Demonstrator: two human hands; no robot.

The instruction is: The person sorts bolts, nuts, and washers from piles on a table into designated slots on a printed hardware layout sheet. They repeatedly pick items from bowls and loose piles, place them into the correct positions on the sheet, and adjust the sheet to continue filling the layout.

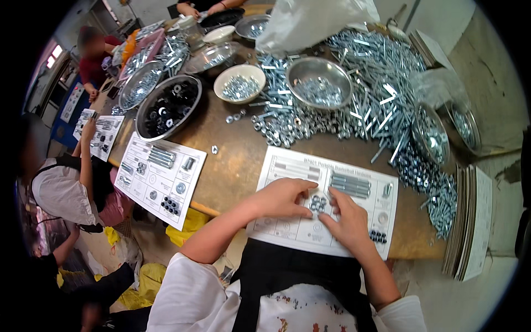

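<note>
A white printed card (301, 237) with boxed pictures lies at the table edge in front of me. On its middle sits a small cluster of silver nuts (317, 203). My left hand (285, 197) curves beside the nuts from the left, thumb and fingers apart. From the right, my right hand (349, 217) reaches to the same cluster with its fingers spread. Neither hand appears to hold anything. Several long silver bolts (350, 184) lie side by side above the right hand. Small black caps (378, 237) stand in rows at the card's lower right.
A heap of bolts (381, 72) and loose nuts (282, 130) spreads beyond the card. Around it stand a steel bowl (347, 91), a white bowl (260, 83) and a bowl of black washers (168, 108). Another filled card (191, 166) lies left; stacked cards (478, 221) right. People work at left.
</note>
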